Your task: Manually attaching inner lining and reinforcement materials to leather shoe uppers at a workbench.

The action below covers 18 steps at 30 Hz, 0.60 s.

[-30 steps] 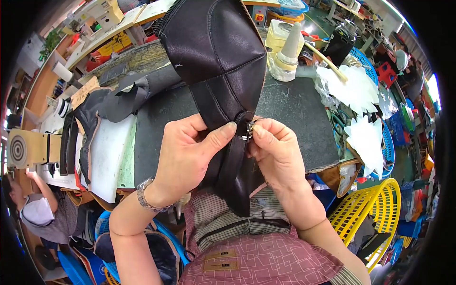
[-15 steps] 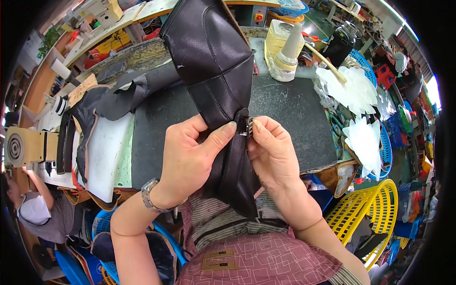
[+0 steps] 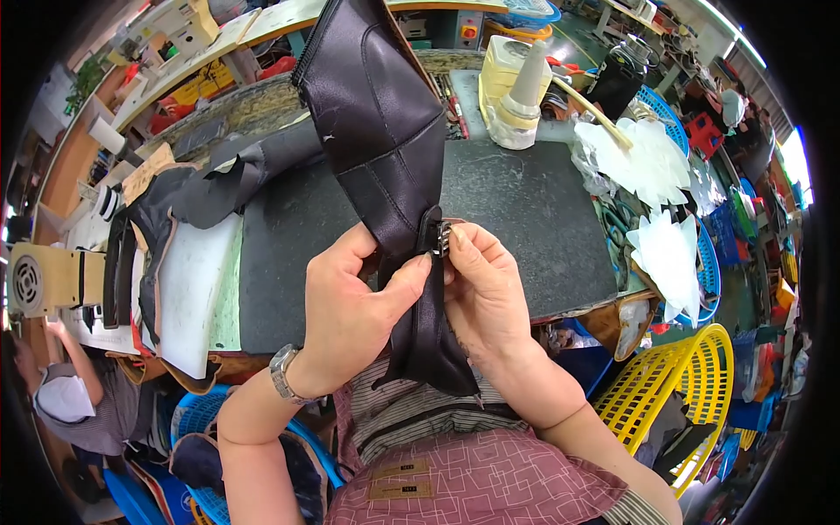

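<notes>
Head view shows both hands holding a black leather boot upper (image 3: pixel 385 149) upright above the dark table (image 3: pixel 525 219); the left hand (image 3: pixel 350 324) grips its lower part, thumb pressed against it. Right hand (image 3: pixel 486 293) pinches a small metal buckle (image 3: pixel 440 236) at its edge.

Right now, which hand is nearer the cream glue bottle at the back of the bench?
Right. The right hand is below the glue bottle, pinching the boot upper's buckle; the left hand grips farther left.
</notes>
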Each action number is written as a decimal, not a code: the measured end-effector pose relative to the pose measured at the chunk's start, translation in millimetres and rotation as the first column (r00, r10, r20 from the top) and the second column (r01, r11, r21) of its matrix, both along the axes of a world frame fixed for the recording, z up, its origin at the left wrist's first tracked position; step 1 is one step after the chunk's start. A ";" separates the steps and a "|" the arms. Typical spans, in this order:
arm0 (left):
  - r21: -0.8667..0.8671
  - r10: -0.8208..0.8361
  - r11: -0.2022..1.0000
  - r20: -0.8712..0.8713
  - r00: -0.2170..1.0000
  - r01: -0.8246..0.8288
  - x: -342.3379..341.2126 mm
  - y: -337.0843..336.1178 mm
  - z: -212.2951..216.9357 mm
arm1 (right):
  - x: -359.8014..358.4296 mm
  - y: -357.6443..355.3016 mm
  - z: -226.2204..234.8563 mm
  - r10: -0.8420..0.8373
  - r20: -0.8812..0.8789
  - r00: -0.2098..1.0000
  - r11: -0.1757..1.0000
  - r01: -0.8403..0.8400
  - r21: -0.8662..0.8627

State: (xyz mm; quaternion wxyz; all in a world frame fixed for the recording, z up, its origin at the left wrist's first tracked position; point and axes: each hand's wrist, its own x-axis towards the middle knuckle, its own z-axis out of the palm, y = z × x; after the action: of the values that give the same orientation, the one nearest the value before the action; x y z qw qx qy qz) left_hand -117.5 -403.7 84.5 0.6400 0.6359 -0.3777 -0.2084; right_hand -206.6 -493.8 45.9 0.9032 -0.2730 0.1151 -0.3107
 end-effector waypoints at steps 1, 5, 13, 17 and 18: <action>0.023 0.028 0.999 0.045 0.999 -0.029 -0.3 0.4 -0.1 | 0.5 0.8 -2.3 -0.002 0.006 1.000 1.000 0.002 0.005; 0.032 0.066 0.997 0.150 0.987 -0.072 0.7 -1.0 -5.0 | 2.9 6.5 -8.6 -0.042 0.020 0.999 0.999 0.042 -0.013; -0.024 -0.006 1.000 0.082 0.997 0.008 -0.5 4.5 -8.7 | 8.3 11.2 -13.3 -0.079 0.046 0.996 0.992 0.083 -0.093; -0.091 -0.058 0.994 -0.007 0.998 0.057 0.1 5.0 -7.1 | 11.3 0.6 -15.2 -0.010 -0.001 1.000 0.991 0.009 -0.137; -0.090 -0.055 0.994 -0.006 0.998 0.054 0.8 5.6 -6.0 | 12.2 -1.2 -14.3 -0.002 -0.038 0.999 0.990 -0.003 -0.144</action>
State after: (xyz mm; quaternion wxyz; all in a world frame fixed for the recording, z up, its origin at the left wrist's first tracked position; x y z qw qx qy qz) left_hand -116.7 -398.1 78.5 0.6634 0.5951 -0.4014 -0.2112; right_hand -194.4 -495.0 31.5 0.8789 -0.3432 0.1096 -0.3127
